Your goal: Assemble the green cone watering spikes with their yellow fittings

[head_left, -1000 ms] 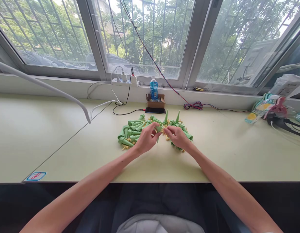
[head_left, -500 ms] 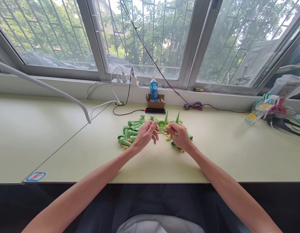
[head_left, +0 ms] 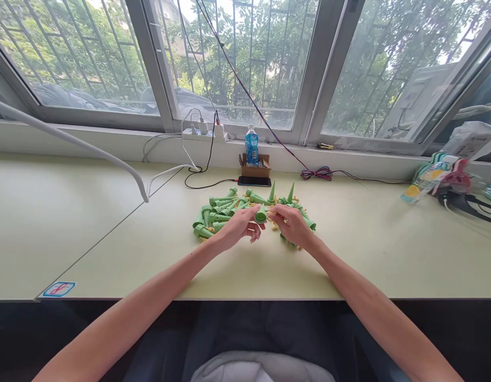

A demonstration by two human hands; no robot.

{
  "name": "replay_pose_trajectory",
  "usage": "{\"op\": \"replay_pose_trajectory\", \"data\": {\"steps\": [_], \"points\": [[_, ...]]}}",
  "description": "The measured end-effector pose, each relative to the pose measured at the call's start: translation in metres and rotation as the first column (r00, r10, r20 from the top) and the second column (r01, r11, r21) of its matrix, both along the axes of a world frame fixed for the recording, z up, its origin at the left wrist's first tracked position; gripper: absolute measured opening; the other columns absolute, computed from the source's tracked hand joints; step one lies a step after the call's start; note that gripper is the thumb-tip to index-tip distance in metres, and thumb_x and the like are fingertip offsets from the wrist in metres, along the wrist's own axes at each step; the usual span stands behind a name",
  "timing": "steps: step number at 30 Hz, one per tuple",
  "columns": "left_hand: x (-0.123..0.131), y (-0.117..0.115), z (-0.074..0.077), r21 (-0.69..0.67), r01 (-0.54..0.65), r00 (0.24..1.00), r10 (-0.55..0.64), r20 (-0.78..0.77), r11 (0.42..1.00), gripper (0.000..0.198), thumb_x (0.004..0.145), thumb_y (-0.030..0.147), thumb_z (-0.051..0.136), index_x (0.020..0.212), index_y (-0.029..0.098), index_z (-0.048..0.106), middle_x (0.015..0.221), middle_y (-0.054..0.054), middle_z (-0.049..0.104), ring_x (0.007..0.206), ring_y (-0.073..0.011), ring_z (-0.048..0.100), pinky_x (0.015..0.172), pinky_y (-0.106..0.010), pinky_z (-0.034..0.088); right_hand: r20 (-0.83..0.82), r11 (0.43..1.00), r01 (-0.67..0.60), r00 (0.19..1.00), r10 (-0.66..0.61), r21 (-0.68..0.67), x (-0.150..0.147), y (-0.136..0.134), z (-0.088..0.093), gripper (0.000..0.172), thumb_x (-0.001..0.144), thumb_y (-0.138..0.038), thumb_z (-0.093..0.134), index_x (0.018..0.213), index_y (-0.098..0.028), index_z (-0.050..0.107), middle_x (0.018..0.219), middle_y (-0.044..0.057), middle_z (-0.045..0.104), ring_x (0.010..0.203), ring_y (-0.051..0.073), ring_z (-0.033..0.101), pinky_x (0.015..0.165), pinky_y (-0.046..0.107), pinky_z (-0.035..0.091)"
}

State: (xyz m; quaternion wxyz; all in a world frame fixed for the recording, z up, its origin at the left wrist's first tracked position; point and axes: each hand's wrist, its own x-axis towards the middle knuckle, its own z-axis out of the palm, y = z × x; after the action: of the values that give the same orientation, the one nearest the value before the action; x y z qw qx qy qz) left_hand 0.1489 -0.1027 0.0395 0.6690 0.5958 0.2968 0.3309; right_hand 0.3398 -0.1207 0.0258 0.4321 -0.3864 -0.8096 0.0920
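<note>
A green plastic watering spike (head_left: 260, 216) is held in my left hand (head_left: 242, 227), its open round end facing me. My right hand (head_left: 291, 222) is beside it, thumb and forefinger pinching a small yellow plastic piece (head_left: 271, 213) close to the spike's side. Whether that piece touches the spike I cannot tell. More green spikes (head_left: 219, 207) lie in a heap left of and behind my left hand. Two cones, one of them a pointed green spike (head_left: 290, 192), stand upright behind my right hand. Other green and yellow parts (head_left: 309, 220) are partly hidden by that hand.
A dark phone (head_left: 254, 181) lies behind the heap, before a small cardboard box (head_left: 261, 171) and a blue bottle (head_left: 251, 146). A white cable (head_left: 110, 154) arches over the table at left. Bundled wires (head_left: 317, 173) and plastic-wrapped items (head_left: 432, 178) are at right.
The green spike between my hands has tilted, its open end now turned toward me and lower. My left fingers have moved slightly right around it, and my right hand has shifted a little left.
</note>
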Motion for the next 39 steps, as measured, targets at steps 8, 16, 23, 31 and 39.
{"op": "replay_pose_trajectory", "data": {"steps": [8, 16, 23, 31, 39], "points": [[-0.002, -0.002, 0.002, 0.126, -0.028, 0.998, 0.036, -0.057, 0.992, 0.039, 0.081, 0.053, 0.064, 0.082, 0.016, 0.052, 0.068, 0.001, 0.049, 0.049, -0.0095, 0.054, 0.042, -0.022, 0.040, 0.032, 0.997, 0.043, 0.999, -0.041, -0.070, 0.002, 0.001, -0.003, 0.028, 0.096, -0.036, 0.044, 0.074, -0.020, 0.050, 0.061, -0.002, 0.046, 0.056, 0.012, 0.039, 0.057, 0.024, 0.033], [-0.002, 0.001, -0.007, 0.489, -0.118, 0.969, 0.207, -0.133, 0.864, 0.028, 0.084, 0.045, 0.061, 0.090, 0.018, 0.064, 0.089, -0.004, 0.056, 0.050, -0.0069, 0.048, 0.041, -0.022, 0.040, 0.002, 0.990, 0.031, 1.000, -0.031, -0.134, 0.001, -0.001, -0.001, 0.032, 0.096, -0.038, 0.042, 0.070, -0.020, 0.045, 0.059, -0.003, 0.043, 0.053, 0.012, 0.036, 0.054, 0.025, 0.032], [0.000, 0.003, -0.010, 0.650, -0.175, 0.930, 0.341, -0.138, 0.740, 0.024, 0.086, 0.042, 0.059, 0.092, 0.022, 0.069, 0.094, -0.005, 0.055, 0.065, -0.0112, 0.052, 0.054, -0.022, 0.048, -0.022, 0.989, 0.040, 0.999, -0.044, -0.139, 0.000, 0.000, 0.000, 0.033, 0.096, -0.041, 0.041, 0.072, -0.020, 0.048, 0.059, -0.002, 0.045, 0.053, 0.012, 0.038, 0.054, 0.025, 0.033], [0.001, 0.000, -0.004, 0.401, -0.220, 0.966, 0.256, -0.039, 0.889, 0.040, 0.082, 0.048, 0.065, 0.105, 0.020, 0.049, 0.097, -0.003, 0.056, 0.043, -0.0047, 0.051, 0.036, -0.021, 0.038, -0.112, 0.991, 0.121, 0.986, -0.127, -0.060, -0.001, -0.001, 0.002, 0.031, 0.097, -0.041, 0.042, 0.075, -0.020, 0.049, 0.062, -0.002, 0.045, 0.056, 0.012, 0.037, 0.055, 0.024, 0.033], [0.002, 0.001, 0.000, -0.003, -0.003, 0.999, 0.003, 0.040, 1.000, 0.042, 0.086, 0.058, 0.056, 0.086, 0.018, 0.045, 0.069, 0.000, 0.059, 0.039, -0.0069, 0.048, 0.036, -0.020, 0.030, -0.026, 0.998, 0.046, 0.999, -0.045, 0.038, -0.002, 0.000, 0.000, 0.027, 0.099, -0.035, 0.040, 0.086, -0.019, 0.058, 0.074, 0.003, 0.055, 0.064, 0.014, 0.045, 0.062, 0.025, 0.037]]}}
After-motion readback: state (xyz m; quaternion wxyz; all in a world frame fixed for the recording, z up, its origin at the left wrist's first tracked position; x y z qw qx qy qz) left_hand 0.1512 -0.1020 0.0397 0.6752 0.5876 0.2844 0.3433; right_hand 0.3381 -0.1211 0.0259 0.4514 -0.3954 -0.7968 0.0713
